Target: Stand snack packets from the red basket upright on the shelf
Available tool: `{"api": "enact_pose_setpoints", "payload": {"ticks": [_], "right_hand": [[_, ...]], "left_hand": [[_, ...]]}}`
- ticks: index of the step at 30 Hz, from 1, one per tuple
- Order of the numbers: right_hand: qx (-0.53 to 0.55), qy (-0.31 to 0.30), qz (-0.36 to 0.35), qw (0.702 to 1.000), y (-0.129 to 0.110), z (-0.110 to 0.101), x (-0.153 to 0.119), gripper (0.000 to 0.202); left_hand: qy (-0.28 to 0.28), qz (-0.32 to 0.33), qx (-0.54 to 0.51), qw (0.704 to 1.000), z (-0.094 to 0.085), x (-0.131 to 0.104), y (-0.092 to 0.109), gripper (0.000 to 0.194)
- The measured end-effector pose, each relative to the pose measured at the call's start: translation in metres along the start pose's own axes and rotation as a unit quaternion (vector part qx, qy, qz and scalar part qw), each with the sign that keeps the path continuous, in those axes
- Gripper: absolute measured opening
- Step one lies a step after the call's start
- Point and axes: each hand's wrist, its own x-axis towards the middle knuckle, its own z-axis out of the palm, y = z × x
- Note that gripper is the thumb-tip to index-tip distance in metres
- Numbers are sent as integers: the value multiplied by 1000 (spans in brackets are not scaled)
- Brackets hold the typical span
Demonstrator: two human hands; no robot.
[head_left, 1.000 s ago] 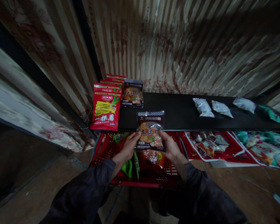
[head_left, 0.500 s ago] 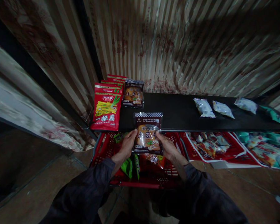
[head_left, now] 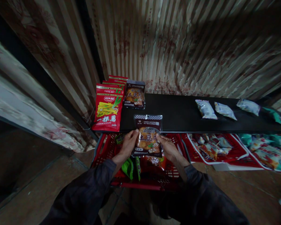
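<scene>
Between my two hands I hold a dark brown bag of potato chips (head_left: 148, 137), upright with its printed front toward me. My left hand (head_left: 127, 144) grips its left edge, and my right hand (head_left: 168, 148) pinches the right edge. The bag is in front of the black shelf's (head_left: 168, 111) front edge, above a red shopping basket (head_left: 140, 184). Inside the basket are green packets (head_left: 128, 168) and an orange-red packet (head_left: 152, 162), partly covered by the bag. A matching brown bag (head_left: 135, 95) stands on the shelf beside several red snack bags (head_left: 107, 111).
Farther right on the shelf lie several small white packets (head_left: 225, 110) and a green packet (head_left: 275, 116). Below them, more red baskets (head_left: 215, 159) hold assorted snack bags. Striped curtain fabric (head_left: 178, 47) hangs behind, and a dark post (head_left: 91, 40) rises at the left.
The bag's top has dipped slightly, and its front shows less glare. Both hands keep their hold. The whole view has shifted very little.
</scene>
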Motion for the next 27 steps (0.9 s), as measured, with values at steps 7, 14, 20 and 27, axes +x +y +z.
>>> {"api": "enact_pose_setpoints", "payload": {"ticks": [7, 14, 20, 27], "right_hand": [[-27, -9, 5, 1000, -1, 1, -1, 44], [-26, 4, -47, 999, -4, 2, -1, 46], [8, 39, -87, 995, -9, -4, 4, 40], [33, 96, -101, 990, -14, -10, 11, 41]], "left_hand": [[59, 68, 148, 985, -6, 7, -9, 36], [58, 97, 182, 977, -5, 3, 0, 28], [43, 122, 220, 967, -6, 1, 2, 27], [18, 126, 235, 964, -2, -5, 4, 28]]}}
